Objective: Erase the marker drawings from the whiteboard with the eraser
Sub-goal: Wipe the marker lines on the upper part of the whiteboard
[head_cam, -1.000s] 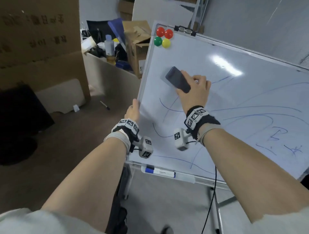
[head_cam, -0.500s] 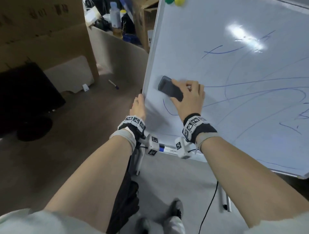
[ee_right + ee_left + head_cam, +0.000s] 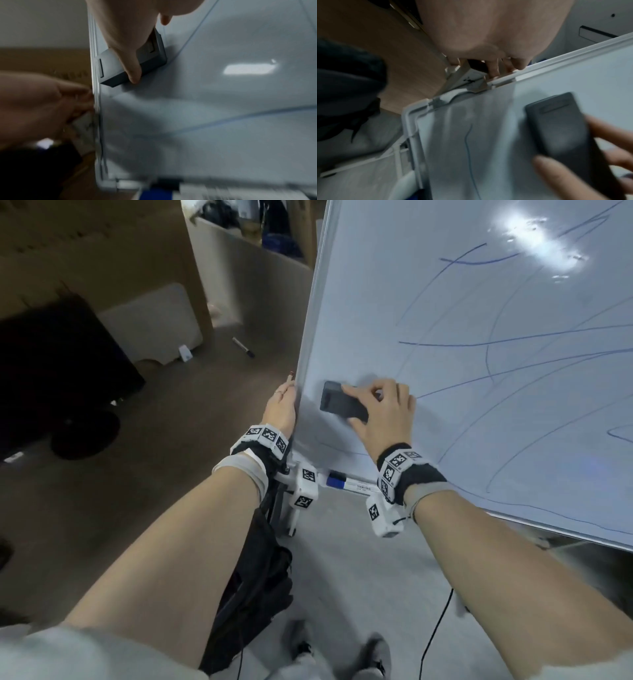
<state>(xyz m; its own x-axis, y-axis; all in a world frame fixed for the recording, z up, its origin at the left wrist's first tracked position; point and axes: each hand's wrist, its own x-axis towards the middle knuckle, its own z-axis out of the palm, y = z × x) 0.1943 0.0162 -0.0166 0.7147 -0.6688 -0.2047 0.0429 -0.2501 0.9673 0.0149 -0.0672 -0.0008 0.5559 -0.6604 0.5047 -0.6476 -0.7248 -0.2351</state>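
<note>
A white whiteboard on a stand fills the right of the head view, crossed by several blue marker lines. My right hand grips a dark grey eraser flat against the board's lower left area, close to the left frame. The right wrist view shows the eraser under my thumb and fingers, near the board edge. My left hand holds the board's left frame, fingers curled round its edge. A thin blue line lies below the eraser.
A blue-capped marker lies in the tray at the board's bottom edge. Another marker lies on the brown floor to the left. A dark chair base, cardboard boxes and a black cable stand around me.
My right hand has moved the eraser down the board's left side, from near the magnets to the lower left corner. The lines there are gone. My left hand has stayed on the frame.
</note>
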